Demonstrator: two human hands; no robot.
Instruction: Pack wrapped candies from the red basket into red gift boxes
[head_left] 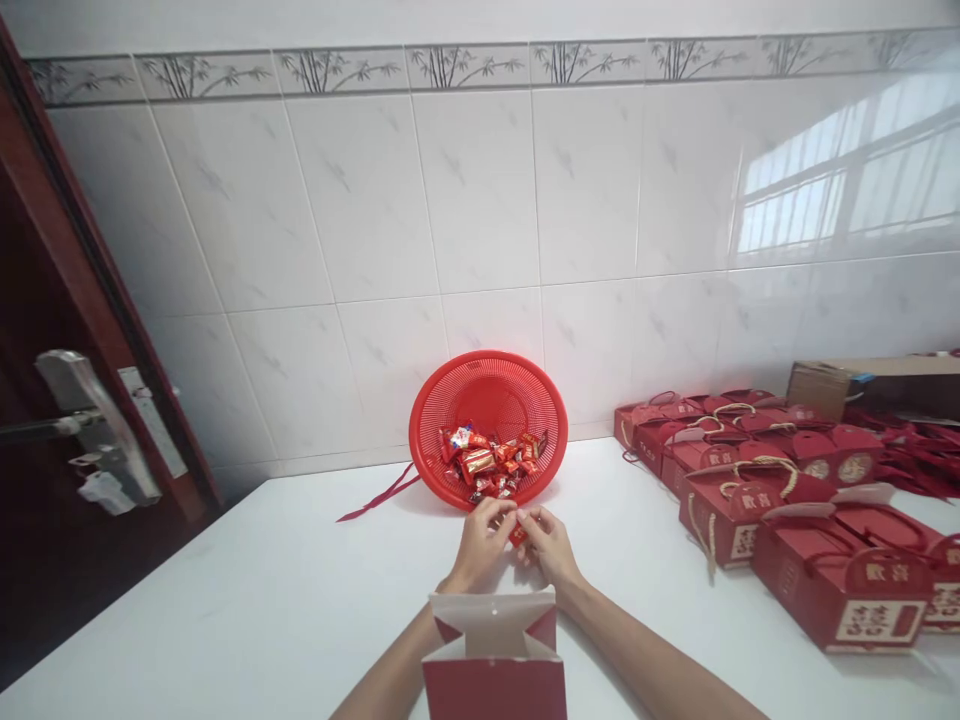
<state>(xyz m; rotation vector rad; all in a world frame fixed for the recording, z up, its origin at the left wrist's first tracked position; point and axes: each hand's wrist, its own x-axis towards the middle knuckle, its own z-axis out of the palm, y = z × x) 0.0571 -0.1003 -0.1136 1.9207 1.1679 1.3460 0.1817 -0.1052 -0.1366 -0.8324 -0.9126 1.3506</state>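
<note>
My left hand (480,548) and my right hand (551,548) meet just in front of the red plastic basket (559,425), fingers pinched together. Between them shows a small red wrapped candy (517,535), partly covered by the fingers. The basket lies tilted toward me against the wall, with several wrapped candies (491,462) in red and gold inside it. Closer to me, between my forearms, stands a dark red gift box (495,690) with its top flaps raised and apart. Whatever lies deep inside that box is hidden.
Rows of red gift boxes (832,575) with rope handles stand on the right of the white table (300,600). Behind them is a cardboard carton (817,388) beside dark red ribbons (915,455). A red ribbon (379,497) trails left of the basket. At far left is a door handle (97,430).
</note>
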